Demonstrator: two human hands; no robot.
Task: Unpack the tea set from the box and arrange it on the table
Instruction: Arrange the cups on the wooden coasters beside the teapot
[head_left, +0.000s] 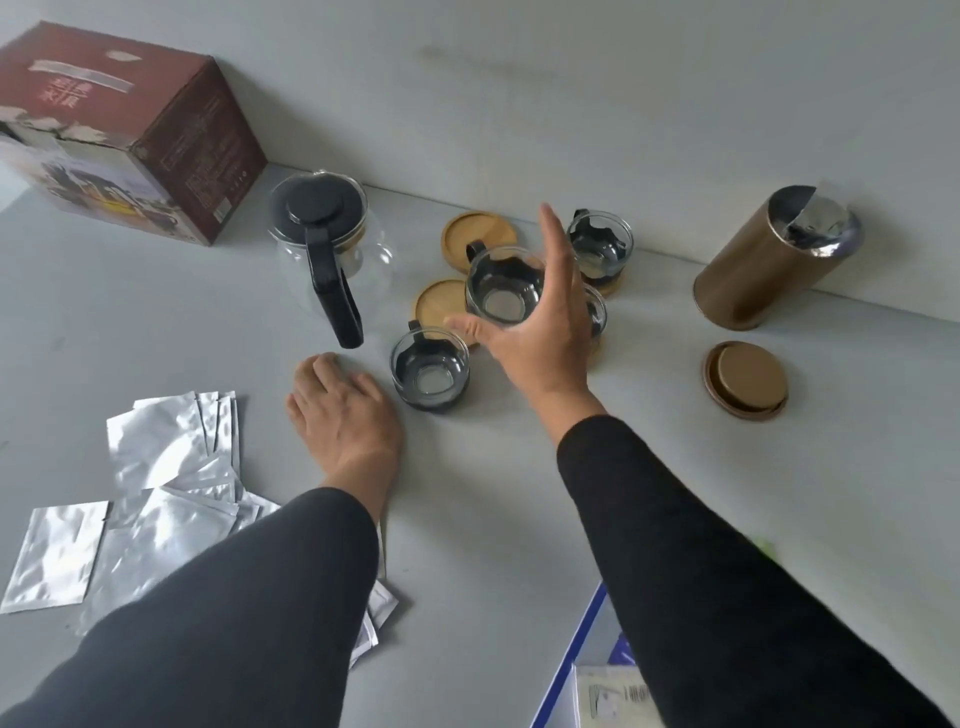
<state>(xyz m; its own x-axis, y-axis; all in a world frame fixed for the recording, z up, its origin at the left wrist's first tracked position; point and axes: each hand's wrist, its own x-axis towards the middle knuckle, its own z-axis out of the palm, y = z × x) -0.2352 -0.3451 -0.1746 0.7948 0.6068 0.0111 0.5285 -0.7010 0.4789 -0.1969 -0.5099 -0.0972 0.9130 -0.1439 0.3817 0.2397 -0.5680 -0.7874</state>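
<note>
Tea set partly laid out on a grey surface (519, 493) that meets a pale wall. Right hand (540, 332), in a black sleeve, grips a glass cup (501, 291) between thumb and fingers, holding it raised above the other pieces; the cup has a dark inner holder and a dark handle pointing away from the viewer. Left hand (340, 410), also in a black sleeve, rests palm down on the surface with its fingers loosely curled, grasping nothing, just beside a second glass cup (430, 370) standing on the surface. A third glass cup (600, 247) stands on a wooden coaster near the wall; a fourth cup (596, 312) is mostly hidden behind the right hand. Two bare wooden coasters lie in the cluster: one (475, 234) near the wall, another (441, 304) partly covered by the raised cup. Glass teapot (324, 244), with black lid and black handle, stands left of the cups, handle toward the viewer. Cardboard box (135, 135), dark red with a printed picture on one face, sits in the far left corner against the wall, well apart from the cups. Gold canister (769, 260) lies tilted against the wall at right, its foil seal partly torn; its lid (745, 380) lies inverted nearby. Silver foil sachets (156, 467) are scattered at lower left, partly under the left forearm. Blue-edged papers (597, 670) show at the bottom edge.
</note>
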